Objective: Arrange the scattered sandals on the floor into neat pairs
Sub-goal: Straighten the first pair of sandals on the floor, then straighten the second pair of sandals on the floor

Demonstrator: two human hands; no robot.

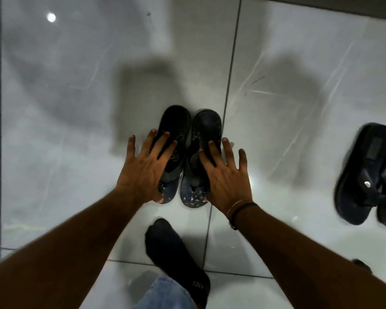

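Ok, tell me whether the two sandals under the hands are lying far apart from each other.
No. The left sandal and right sandal lie side by side, close together, under the open left hand and right hand.

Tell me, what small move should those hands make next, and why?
Probably lift both hands away and turn to the sandals at the right edge. The left hand and right hand lie spread and flat on the middle pair, which already sits side by side, toes level. The right pair looks overlapped and partly out of view, so it may need straightening.
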